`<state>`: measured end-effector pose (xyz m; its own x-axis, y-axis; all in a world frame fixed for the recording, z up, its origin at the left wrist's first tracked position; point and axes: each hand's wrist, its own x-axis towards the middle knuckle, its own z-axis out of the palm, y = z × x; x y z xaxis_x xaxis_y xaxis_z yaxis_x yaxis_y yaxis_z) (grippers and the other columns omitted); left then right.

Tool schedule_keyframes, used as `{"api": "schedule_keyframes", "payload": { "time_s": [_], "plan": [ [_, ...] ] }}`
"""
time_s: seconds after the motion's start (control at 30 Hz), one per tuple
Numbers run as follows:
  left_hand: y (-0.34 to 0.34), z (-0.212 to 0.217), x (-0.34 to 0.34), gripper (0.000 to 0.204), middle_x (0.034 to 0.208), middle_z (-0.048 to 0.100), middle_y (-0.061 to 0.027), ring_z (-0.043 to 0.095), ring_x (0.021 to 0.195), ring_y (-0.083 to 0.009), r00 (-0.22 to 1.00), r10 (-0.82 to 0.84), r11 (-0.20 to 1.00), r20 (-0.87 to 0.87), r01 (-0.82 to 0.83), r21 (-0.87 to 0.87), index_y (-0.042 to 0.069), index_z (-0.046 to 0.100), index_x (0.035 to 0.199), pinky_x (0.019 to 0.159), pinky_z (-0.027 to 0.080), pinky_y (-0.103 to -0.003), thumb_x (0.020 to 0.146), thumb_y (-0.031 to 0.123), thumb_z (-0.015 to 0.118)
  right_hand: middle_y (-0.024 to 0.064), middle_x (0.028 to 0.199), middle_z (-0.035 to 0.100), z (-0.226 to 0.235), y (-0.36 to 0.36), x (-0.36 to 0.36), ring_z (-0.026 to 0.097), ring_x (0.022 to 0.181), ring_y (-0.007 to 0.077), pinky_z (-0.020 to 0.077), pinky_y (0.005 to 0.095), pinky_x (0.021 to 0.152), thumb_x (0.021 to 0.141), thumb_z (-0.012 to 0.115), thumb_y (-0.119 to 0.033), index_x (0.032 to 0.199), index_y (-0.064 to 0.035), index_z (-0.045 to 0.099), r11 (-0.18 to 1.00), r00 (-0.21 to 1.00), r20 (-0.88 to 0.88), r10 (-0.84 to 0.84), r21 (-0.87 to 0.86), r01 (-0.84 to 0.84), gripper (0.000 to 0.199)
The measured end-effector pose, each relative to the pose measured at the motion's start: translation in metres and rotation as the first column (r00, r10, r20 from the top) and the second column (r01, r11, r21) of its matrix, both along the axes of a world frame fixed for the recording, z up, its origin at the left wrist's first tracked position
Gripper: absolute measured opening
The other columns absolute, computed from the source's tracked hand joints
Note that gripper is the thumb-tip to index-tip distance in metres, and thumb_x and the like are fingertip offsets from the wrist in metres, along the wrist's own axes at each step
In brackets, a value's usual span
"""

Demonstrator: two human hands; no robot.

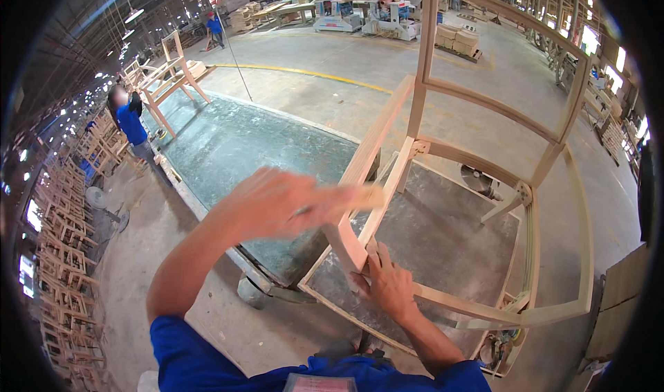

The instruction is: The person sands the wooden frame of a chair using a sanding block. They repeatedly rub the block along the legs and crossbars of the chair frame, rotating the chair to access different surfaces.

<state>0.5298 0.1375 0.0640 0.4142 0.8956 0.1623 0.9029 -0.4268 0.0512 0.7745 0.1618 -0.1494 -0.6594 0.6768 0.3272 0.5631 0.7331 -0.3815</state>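
An unfinished pale wooden chair frame stands in front of me at the right, with an open back and no seat panel. My right hand grips its near left corner, fingers over the top and thumb against the side of the wood. My left hand is raised over the left arm of the chair frame and smeared by motion. From its closed fingers juts a pale tan piece, too blurred to name. I cannot tell whether that piece touches the wood.
A dusty workbench lies under the chair, with a long green-topped table to the left. Beyond it a person in blue stands beside another chair frame. Stacked chair frames line the far left; machines stand at the back.
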Motion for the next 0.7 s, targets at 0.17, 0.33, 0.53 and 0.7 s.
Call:
{"api": "schedule_keyframes", "payload": {
  "time_s": [0.17, 0.33, 0.53, 0.7],
  "plan": [
    [0.027, -0.012, -0.023, 0.041, 0.064, 0.059, -0.0105, 0.058, 0.053, -0.0276, 0.998, 0.026, 0.997, 0.066, -0.021, -0.071, 0.037, 0.058, 0.141, 0.053, 0.046, -0.042, 0.100, 0.039, 0.056, 0.0168, 0.120, 0.054, -0.001, -0.006, -0.006, 0.068, 0.063, 0.0344, 0.0554, 0.0425, 0.050, 0.084, 0.076, -0.041, 0.137, -0.0036, 0.043, 1.000, 1.000, 0.020, -0.009, -0.020, 0.009, 0.073],
    [0.144, -0.014, -0.034, 0.040, 0.058, 0.058, -0.0129, 0.043, 0.049, -0.0249, 0.981, 0.084, 0.996, 0.176, -0.078, -0.041, 0.035, 0.058, 0.141, 0.054, 0.043, -0.040, 0.101, 0.038, 0.055, 0.0157, 0.125, 0.055, 0.004, -0.009, -0.014, 0.068, 0.065, 0.0363, 0.0554, 0.0447, 0.052, 0.084, 0.075, -0.043, 0.138, -0.0063, 0.044, 1.000, 1.000, -0.002, 0.011, -0.015, -0.011, 0.072],
    [0.045, -0.014, -0.029, 0.048, 0.063, 0.054, -0.0080, 0.054, 0.048, -0.0242, 0.959, -0.284, 0.959, 0.010, 0.284, -0.020, 0.043, 0.050, 0.145, 0.047, 0.045, -0.039, 0.098, 0.043, 0.058, 0.0149, 0.132, 0.055, 0.001, -0.013, -0.005, 0.068, 0.067, 0.0352, 0.0556, 0.0445, 0.055, 0.083, 0.075, -0.046, 0.134, -0.0074, 0.047, 0.992, 0.990, 0.062, -0.126, -0.008, 0.127, 0.071],
    [0.049, -0.025, -0.044, 0.042, 0.063, 0.056, -0.0053, 0.053, 0.047, -0.0246, 0.923, -0.377, 0.926, 0.072, 0.376, 0.031, 0.043, 0.055, 0.141, 0.046, 0.045, -0.039, 0.100, 0.048, 0.054, 0.0149, 0.133, 0.056, -0.006, -0.017, -0.014, 0.069, 0.069, 0.0343, 0.0555, 0.0434, 0.057, 0.080, 0.076, -0.051, 0.123, -0.0067, 0.052, 0.981, 0.980, 0.076, -0.182, 0.080, 0.175, 0.067]
  ]
}}
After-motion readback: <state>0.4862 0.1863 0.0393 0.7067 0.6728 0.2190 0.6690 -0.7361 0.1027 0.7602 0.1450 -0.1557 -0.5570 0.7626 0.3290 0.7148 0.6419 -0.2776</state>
